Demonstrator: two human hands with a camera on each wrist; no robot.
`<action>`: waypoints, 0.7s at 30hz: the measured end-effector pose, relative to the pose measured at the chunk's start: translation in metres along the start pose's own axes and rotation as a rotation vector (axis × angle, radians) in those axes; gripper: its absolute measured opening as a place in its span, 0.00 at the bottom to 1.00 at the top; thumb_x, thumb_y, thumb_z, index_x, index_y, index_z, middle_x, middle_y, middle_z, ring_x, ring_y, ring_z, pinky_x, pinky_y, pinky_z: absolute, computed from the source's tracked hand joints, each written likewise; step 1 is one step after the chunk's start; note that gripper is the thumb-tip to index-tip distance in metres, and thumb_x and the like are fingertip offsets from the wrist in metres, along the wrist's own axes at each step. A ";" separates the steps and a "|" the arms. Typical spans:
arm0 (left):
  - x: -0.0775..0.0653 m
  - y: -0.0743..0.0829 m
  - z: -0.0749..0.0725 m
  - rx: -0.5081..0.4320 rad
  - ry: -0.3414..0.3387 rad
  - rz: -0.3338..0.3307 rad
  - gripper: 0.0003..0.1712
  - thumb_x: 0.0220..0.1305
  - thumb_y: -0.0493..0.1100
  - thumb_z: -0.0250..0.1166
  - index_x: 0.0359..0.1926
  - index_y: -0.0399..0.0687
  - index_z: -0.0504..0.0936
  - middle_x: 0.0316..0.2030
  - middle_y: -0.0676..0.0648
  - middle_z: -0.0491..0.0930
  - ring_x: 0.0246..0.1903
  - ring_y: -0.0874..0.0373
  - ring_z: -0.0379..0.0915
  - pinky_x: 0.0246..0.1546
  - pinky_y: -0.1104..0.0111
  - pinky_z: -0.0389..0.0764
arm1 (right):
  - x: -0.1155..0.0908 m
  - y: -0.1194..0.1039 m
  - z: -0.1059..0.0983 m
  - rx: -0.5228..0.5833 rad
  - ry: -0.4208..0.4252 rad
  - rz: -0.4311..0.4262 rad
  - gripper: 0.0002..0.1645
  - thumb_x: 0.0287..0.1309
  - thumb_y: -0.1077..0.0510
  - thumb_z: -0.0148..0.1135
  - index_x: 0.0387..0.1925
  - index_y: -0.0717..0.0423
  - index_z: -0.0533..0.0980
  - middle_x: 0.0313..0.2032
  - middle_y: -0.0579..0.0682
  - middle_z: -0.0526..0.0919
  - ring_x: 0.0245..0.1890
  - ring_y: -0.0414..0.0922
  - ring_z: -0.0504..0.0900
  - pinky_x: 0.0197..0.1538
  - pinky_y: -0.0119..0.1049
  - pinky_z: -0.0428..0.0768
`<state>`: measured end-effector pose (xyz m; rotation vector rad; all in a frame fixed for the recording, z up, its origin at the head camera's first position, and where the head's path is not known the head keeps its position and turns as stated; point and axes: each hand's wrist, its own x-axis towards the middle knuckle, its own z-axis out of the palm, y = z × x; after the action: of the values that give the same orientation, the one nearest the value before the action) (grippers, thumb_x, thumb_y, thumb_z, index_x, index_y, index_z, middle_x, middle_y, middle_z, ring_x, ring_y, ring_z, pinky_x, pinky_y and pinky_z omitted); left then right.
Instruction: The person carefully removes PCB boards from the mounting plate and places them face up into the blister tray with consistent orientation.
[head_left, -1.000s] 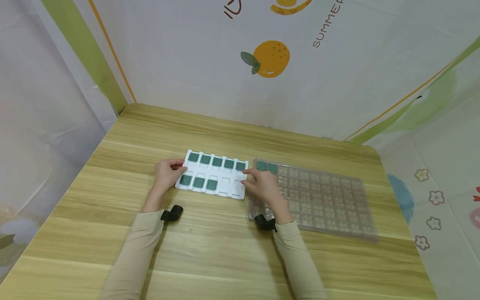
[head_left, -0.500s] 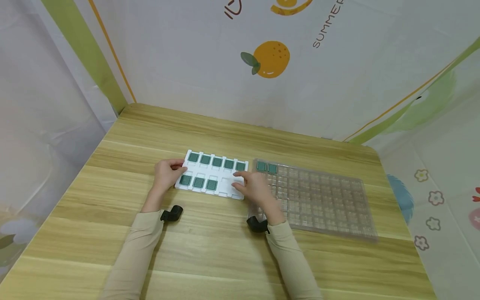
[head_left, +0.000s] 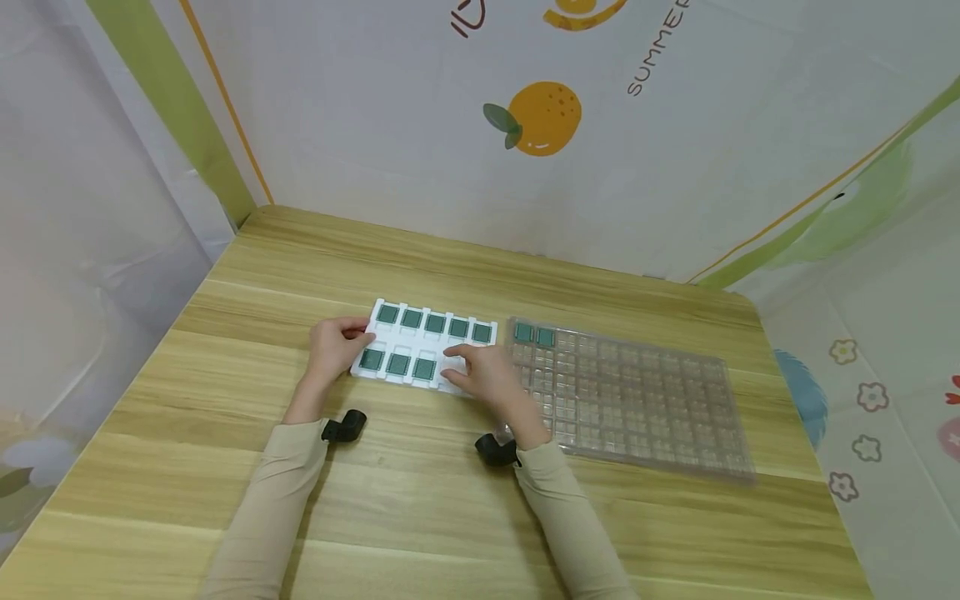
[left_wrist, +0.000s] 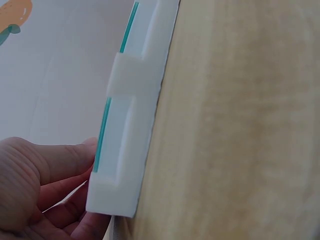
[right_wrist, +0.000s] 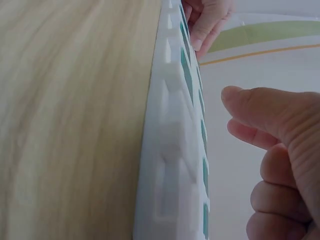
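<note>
My left hand (head_left: 330,346) grips the left edge of a white plastic tray (head_left: 427,343) on the table. In the left wrist view its thumb (left_wrist: 70,157) lies against the tray's edge, with the other fingers curled behind. Green square chips (head_left: 411,318) fill the back row of pockets, and three more (head_left: 399,364) sit at the left of the front row. Over the tray's right front part hovers my right hand (head_left: 487,375), covering pockets there. Seen from the right wrist, its thumb (right_wrist: 260,107) and index finger stand apart from the tray, nothing between them; the remaining fingers are curled.
A clear plastic tray (head_left: 652,400) with many small cells lies right of the white one, partly behind my right forearm. Two green chips (head_left: 534,334) sit in its back left corner. The wooden table (head_left: 420,517) meets a printed curtain (head_left: 375,125) at the back.
My right hand has moved left from the white tray's right edge to over its front row, still with nothing in its fingers. The left hand and both trays have stayed in place.
</note>
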<state>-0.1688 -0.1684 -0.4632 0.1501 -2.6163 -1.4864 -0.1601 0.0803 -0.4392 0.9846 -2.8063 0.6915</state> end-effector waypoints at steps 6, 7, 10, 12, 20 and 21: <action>0.001 0.000 0.000 0.004 -0.003 -0.002 0.14 0.57 0.30 0.64 0.44 0.25 0.80 0.36 0.30 0.81 0.36 0.43 0.78 0.27 0.82 0.69 | 0.005 -0.004 0.006 0.013 -0.065 0.032 0.17 0.54 0.52 0.67 0.44 0.56 0.81 0.11 0.38 0.58 0.13 0.34 0.55 0.18 0.27 0.56; 0.001 0.000 0.000 0.005 -0.003 -0.004 0.14 0.57 0.30 0.64 0.45 0.26 0.81 0.36 0.30 0.81 0.36 0.43 0.78 0.27 0.82 0.69 | 0.005 -0.005 0.006 0.015 -0.072 0.035 0.17 0.54 0.52 0.67 0.44 0.56 0.81 0.11 0.38 0.58 0.13 0.34 0.55 0.18 0.27 0.55; 0.001 0.001 0.000 0.005 -0.004 -0.008 0.14 0.57 0.30 0.64 0.45 0.26 0.81 0.36 0.30 0.81 0.36 0.43 0.78 0.27 0.82 0.69 | 0.007 -0.007 0.008 0.009 -0.090 0.046 0.18 0.54 0.52 0.66 0.45 0.55 0.81 0.11 0.38 0.56 0.13 0.34 0.54 0.18 0.27 0.55; 0.001 0.001 0.000 0.006 -0.003 -0.009 0.14 0.56 0.30 0.64 0.45 0.26 0.81 0.36 0.31 0.81 0.36 0.43 0.78 0.27 0.82 0.69 | 0.008 -0.008 0.011 0.016 -0.100 0.052 0.18 0.54 0.51 0.66 0.45 0.55 0.81 0.11 0.38 0.55 0.13 0.34 0.53 0.18 0.27 0.55; 0.000 0.000 0.000 0.007 0.000 -0.008 0.14 0.56 0.30 0.64 0.45 0.26 0.81 0.36 0.31 0.81 0.36 0.43 0.78 0.27 0.82 0.69 | 0.009 -0.011 0.018 -0.004 -0.096 0.064 0.18 0.53 0.49 0.67 0.44 0.54 0.82 0.10 0.37 0.54 0.13 0.34 0.53 0.18 0.27 0.55; 0.000 0.000 -0.001 0.007 0.000 -0.006 0.14 0.56 0.30 0.64 0.44 0.26 0.81 0.36 0.31 0.81 0.36 0.43 0.78 0.27 0.82 0.69 | 0.010 -0.011 0.019 -0.010 -0.094 0.064 0.18 0.53 0.49 0.67 0.44 0.53 0.82 0.10 0.37 0.54 0.13 0.34 0.53 0.18 0.27 0.55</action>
<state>-0.1690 -0.1690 -0.4631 0.1589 -2.6241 -1.4796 -0.1595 0.0585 -0.4494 0.9536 -2.9311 0.6538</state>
